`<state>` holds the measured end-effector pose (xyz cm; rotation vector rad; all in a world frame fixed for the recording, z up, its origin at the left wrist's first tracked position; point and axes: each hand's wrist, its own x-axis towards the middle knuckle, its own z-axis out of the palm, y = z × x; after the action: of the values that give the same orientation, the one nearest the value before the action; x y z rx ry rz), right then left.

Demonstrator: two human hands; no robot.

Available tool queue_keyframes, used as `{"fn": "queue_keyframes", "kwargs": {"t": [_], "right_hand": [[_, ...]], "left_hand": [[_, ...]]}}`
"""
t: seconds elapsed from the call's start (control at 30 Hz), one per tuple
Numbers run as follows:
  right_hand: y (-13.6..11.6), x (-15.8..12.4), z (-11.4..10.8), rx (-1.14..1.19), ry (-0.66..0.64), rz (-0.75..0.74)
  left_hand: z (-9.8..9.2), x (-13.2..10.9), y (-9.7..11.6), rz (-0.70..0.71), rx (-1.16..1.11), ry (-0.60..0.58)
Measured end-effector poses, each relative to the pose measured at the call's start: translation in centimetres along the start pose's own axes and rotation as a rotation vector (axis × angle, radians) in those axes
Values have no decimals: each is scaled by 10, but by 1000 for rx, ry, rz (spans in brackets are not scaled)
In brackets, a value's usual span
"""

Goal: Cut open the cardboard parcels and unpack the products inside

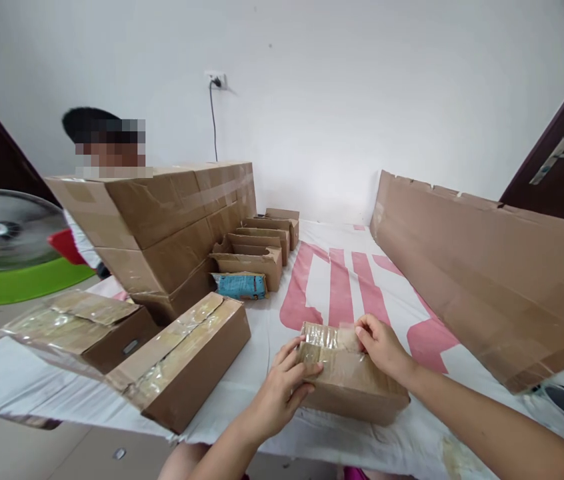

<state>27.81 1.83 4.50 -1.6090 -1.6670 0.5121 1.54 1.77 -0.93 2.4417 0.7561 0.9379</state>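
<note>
A small brown cardboard box (357,387) with clear tape over its top lies in front of me on the white and pink sheet (342,280). My left hand (282,390) grips its near left corner, fingers curled over the top edge. My right hand (382,347) pinches the taped flap at the box's far top edge.
Two taped boxes (187,367) (87,330) lie at the left. Behind them stands a stack of long cartons (162,227), a row of open small boxes (257,250) and a blue packet (241,285). A long carton (492,267) runs along the right. Another person (107,143) and a fan (2,230) are at the far left.
</note>
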Motion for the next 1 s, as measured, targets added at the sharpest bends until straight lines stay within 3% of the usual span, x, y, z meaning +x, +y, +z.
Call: {"fn": "queue_keyframes", "kwargs": {"t": [0.13, 0.23, 0.33, 0.47, 0.6, 0.73, 0.83, 1.0], "right_hand": [[22, 21, -28, -74, 229, 47], [38, 15, -60, -113, 304, 46], [50, -21, -90, -157, 291, 19], [69, -94, -115, -333, 286, -57], [101, -166, -107, -491, 221, -86], [128, -211, -68, -578, -41, -13], [132, -221, -54, -577, -156, 82], [114, -207, -71, -531, -260, 149]], "left_hand": [[-1, -5, 1, 14, 31, 6], [0, -7, 0, 21, 53, 22], [3, -6, 0, 28, 75, 49], [6, -3, -2, 25, 96, 80], [9, -2, -6, 41, 120, 111], [14, -7, -6, 27, 141, 132], [18, -13, -1, 3, 115, 203], [12, -20, 13, 21, 29, 303]]}}
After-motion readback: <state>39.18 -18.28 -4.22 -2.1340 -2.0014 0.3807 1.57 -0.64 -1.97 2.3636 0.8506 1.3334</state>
